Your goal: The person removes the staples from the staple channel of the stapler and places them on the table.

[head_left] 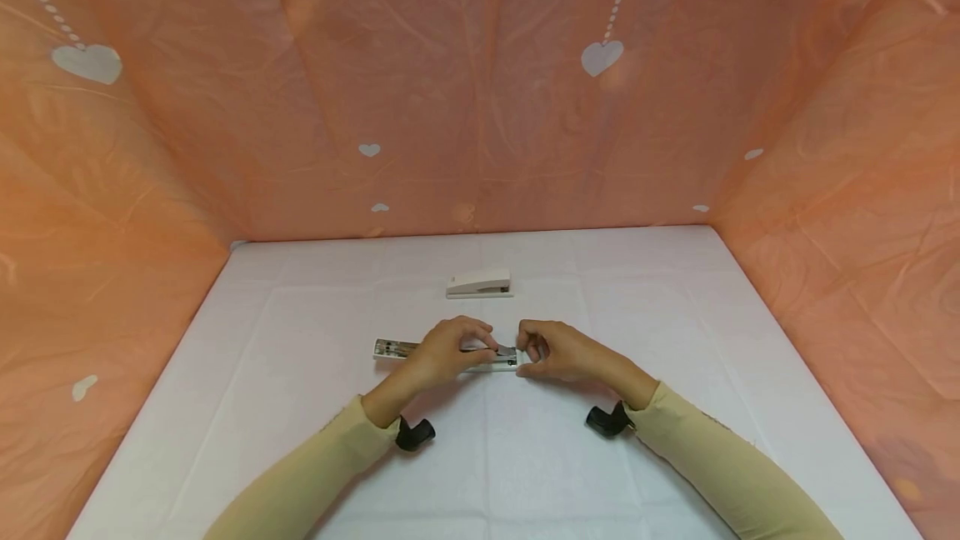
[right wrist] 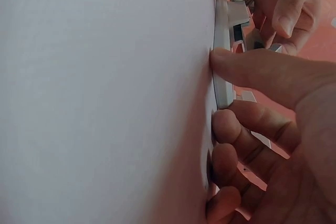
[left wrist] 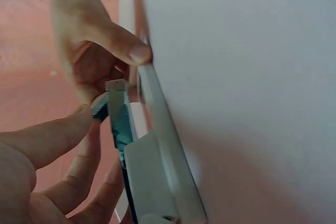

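An opened white stapler [head_left: 390,348] lies across the table, its top cover swung back to the left. Between thumb and index finger, my left hand [head_left: 448,348] pinches a short strip of staples [left wrist: 100,108], right beside the metal magazine [left wrist: 121,119]. My right hand [head_left: 564,352] grips the right end of the stapler's base [right wrist: 223,77], thumb on the near edge and fingers around the far side. Part of the stapler's middle is hidden behind my left hand in the head view.
A second white stapler [head_left: 480,284], closed, stands farther back on the white-covered table [head_left: 300,307]. Orange curtains with heart shapes [head_left: 602,57] hang behind the table and at both sides. Black wrist mounts [head_left: 415,435] stick out under both sleeves.
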`<state>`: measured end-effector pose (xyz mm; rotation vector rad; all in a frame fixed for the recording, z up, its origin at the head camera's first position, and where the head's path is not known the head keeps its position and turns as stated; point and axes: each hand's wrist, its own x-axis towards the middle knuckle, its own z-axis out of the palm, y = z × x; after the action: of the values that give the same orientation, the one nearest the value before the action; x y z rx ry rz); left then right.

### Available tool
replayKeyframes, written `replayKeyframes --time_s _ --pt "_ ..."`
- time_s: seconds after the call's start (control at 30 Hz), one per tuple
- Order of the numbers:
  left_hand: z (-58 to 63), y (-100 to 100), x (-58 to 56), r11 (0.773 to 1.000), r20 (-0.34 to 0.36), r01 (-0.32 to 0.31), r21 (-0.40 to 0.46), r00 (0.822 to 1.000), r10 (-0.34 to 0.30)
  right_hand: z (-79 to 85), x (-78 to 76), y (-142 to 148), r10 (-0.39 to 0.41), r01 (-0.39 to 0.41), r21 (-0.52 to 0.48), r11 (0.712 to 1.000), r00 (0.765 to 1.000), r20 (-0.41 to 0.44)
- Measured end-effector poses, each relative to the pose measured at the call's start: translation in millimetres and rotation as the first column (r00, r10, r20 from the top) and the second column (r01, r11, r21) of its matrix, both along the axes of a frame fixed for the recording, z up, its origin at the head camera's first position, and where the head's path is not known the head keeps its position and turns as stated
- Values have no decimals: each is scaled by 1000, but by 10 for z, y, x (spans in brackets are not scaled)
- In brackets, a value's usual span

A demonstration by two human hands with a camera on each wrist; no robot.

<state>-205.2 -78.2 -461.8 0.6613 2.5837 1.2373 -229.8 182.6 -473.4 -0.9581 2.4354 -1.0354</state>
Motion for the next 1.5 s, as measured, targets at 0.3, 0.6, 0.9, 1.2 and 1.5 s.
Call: replayKeyframes --time_s 0.3,0.6,0.9,1.2,1.5 --pt "-31 86 34 995 -75 -92 -24 993 90 -1 1 2 2 -2 -6 1000 1000 -3" --pt "-38 108 32 992 -116 -123 -33 986 118 4 7 6 4 -4 -21 1000 1000 -8" --pt "-33 122 49 997 -213 -55 -49 976 43 -10 8 9 3 -4 -13 1000 1000 -28" --pt "-38 92 75 994 -326 -66 -90 945 33 -3 12 0 0 0 -10 1000 1000 -18" --pt "-2 -7 149 994 -311 -89 -57 948 67 -9 8 4 -8 8 -6 1000 1000 -16"
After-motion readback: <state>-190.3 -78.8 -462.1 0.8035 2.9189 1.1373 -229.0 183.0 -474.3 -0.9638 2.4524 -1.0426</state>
